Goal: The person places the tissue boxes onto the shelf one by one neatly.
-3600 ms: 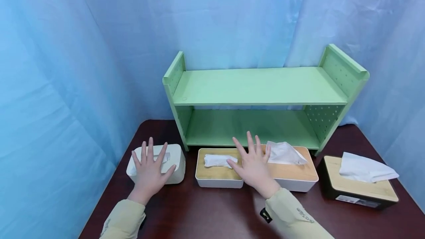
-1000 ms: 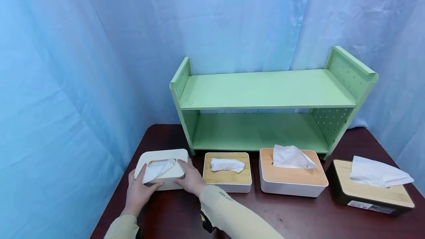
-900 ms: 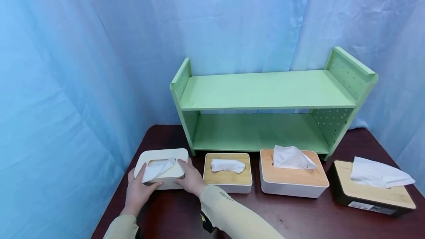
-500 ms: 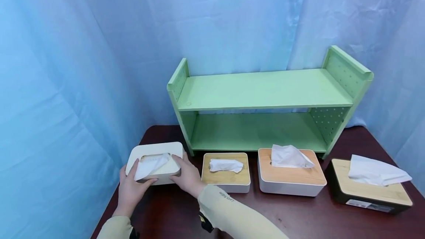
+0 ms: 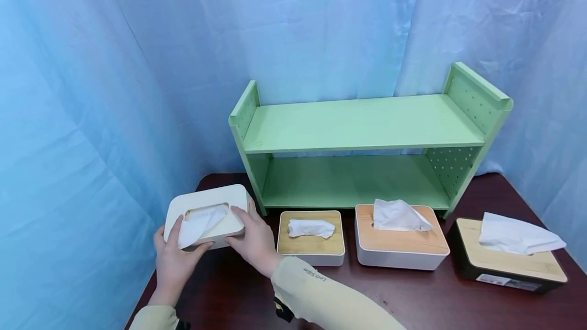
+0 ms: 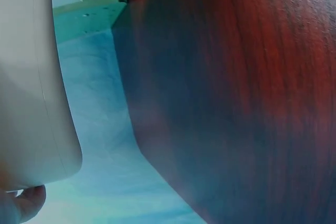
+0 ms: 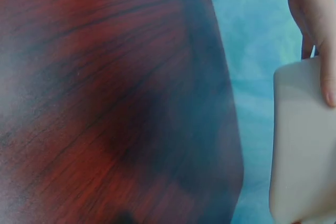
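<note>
White box in the air, tilted over the left end of the table, a tissue spilling from its slot! Left hand clasps one end, right hand grips the other. Next along, small box, peach box, dark box in a row; green shelf behind, blue curtain beyond!
</note>
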A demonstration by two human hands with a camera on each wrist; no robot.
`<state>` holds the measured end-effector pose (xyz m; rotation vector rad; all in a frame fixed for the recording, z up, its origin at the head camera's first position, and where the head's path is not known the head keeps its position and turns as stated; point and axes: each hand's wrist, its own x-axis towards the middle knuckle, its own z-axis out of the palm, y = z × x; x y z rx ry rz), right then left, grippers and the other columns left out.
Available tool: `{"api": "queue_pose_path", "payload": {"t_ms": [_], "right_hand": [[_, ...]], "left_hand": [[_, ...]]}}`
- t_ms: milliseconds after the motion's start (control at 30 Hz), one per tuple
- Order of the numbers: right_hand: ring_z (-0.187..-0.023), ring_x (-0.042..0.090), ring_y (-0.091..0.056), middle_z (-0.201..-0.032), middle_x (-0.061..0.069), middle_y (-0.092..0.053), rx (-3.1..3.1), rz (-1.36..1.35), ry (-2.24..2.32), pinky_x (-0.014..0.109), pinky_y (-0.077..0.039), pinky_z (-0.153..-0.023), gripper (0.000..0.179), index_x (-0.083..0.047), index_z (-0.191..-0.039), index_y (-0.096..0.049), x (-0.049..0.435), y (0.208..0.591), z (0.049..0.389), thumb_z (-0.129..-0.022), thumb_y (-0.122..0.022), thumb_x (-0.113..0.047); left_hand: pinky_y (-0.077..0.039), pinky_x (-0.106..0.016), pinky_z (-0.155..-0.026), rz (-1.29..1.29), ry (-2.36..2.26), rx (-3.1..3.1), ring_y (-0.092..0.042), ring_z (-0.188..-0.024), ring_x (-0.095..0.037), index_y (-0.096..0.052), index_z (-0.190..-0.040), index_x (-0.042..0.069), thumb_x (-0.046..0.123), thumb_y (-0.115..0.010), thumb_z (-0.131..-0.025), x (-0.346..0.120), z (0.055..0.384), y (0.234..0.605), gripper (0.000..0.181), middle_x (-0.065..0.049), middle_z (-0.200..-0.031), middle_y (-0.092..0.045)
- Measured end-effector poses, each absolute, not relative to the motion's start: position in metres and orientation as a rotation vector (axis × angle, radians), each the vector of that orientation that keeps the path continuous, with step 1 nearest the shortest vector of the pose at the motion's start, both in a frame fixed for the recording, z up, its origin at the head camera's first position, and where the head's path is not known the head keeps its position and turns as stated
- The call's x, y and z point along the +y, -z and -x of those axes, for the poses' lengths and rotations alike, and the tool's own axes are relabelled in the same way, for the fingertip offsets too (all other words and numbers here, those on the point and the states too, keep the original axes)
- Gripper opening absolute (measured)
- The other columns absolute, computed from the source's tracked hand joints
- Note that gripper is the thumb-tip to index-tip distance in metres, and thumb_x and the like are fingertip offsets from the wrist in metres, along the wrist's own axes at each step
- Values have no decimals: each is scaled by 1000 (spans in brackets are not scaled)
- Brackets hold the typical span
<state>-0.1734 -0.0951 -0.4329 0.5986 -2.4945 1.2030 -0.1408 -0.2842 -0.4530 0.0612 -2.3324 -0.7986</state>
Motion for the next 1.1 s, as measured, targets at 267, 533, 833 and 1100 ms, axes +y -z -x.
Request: {"api": "queue_pose_path", "payload": {"t_ms": [267,533,833,1100], "right_hand": [[-99,35,-66,-143,27,-40,-2493,-596,-1204,37,-54,-79,64,-19,-132,-55,-83,420,168,-74,-82,-31],[-101,31,-66,-142,26,-41,-2473,-623,-1196,42,-54,-74,65,-18,-130,-58,-52,410,164,-72,-83,-30],[-99,32,-66,-142,29,-39,-2485,-592,-1178,39,-54,-72,66,-17,-131,-58,-16,407,157,-71,-83,-32],[-95,35,-67,-138,32,-43,-2459,-523,-1152,39,-55,-70,66,-14,-129,-59,18,404,153,-70,-84,-30]], "left_hand": [[-44,-62,-77,-80,770,-2329,-37,-113,-47,-47,-133,-4,9,-92,-54,-272,132,437,92,-36,-129,-29],[-45,-63,-78,-28,776,-2323,-39,-111,-48,-48,-133,-1,10,-92,-56,-250,127,433,90,-37,-128,-30],[-50,-57,-72,67,799,-2312,-47,-105,-48,-48,-134,2,10,-89,-60,-218,123,432,84,-35,-126,-31],[-53,-51,-72,127,853,-2332,-54,-101,-46,-48,-135,3,16,-87,-65,-187,128,423,82,-31,-129,-32]]}}
